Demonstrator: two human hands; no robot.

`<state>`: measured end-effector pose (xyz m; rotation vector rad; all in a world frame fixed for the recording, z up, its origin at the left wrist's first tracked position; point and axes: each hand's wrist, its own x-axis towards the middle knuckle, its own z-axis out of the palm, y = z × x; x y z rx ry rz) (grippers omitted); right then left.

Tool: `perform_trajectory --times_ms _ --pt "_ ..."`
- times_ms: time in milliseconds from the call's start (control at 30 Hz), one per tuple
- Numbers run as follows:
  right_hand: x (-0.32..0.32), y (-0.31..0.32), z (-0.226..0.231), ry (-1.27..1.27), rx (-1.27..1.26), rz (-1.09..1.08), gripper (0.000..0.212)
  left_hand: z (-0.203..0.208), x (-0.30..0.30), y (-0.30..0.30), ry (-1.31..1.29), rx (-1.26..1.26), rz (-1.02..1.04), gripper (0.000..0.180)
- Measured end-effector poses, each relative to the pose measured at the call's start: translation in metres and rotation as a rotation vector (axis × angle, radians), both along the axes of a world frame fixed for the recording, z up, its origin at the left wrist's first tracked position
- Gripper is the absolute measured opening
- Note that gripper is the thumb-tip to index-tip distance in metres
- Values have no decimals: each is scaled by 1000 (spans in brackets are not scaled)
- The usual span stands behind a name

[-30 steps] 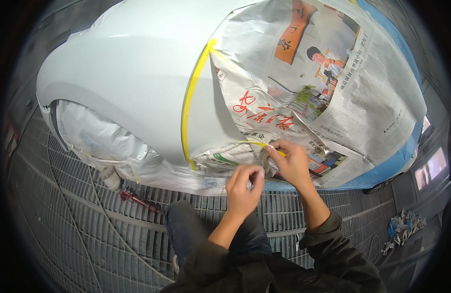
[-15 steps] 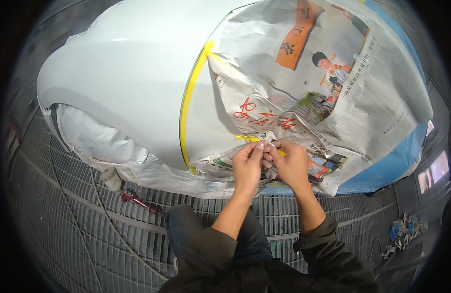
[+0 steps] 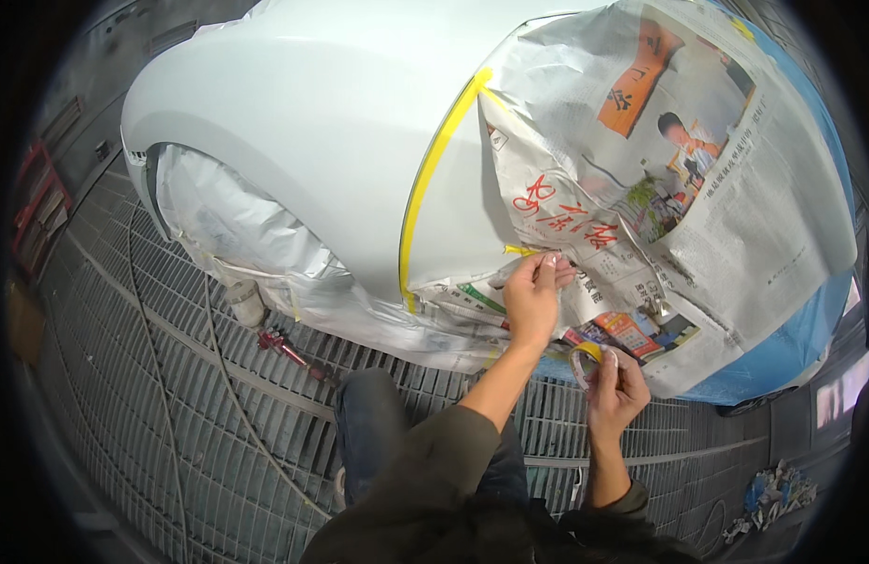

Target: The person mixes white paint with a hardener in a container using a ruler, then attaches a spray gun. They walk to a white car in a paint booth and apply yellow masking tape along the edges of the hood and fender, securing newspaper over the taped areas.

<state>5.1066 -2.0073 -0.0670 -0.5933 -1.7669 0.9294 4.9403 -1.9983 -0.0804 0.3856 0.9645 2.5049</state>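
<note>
Head view: we have left hand (image 3: 536,293) over newspaper's (image 3: 782,211) lower left, can't tell if gripping; right hand (image 3: 619,390) holds tape roll (image 3: 587,352) at newspaper's lower edge. We judge yellow strip (image 3: 518,250), newspaper's left edge, could peel if under-pressed.

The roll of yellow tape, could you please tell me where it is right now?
In the head view, the roll of yellow tape is right of centre, held in the right hand, near the newspaper's lower edge.

dark olive sleeves (image 3: 439,456) (nearly black in places), bluish-grey trousers (image 3: 367,423)
</note>
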Motion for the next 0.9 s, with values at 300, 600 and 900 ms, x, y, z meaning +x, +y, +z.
perform_trajectory --times_ms 300,600,900 --pt "16 -17 -38 -52 -388 277 34 -21 4 -64 766 -284 32 24" --pt "-21 -50 -86 -583 -527 583 40 -137 5 -309 1061 -1236 28 37" --pt "-3 -118 -13 -1097 73 853 32 -93 71 -336 682 -1586 -109 49"
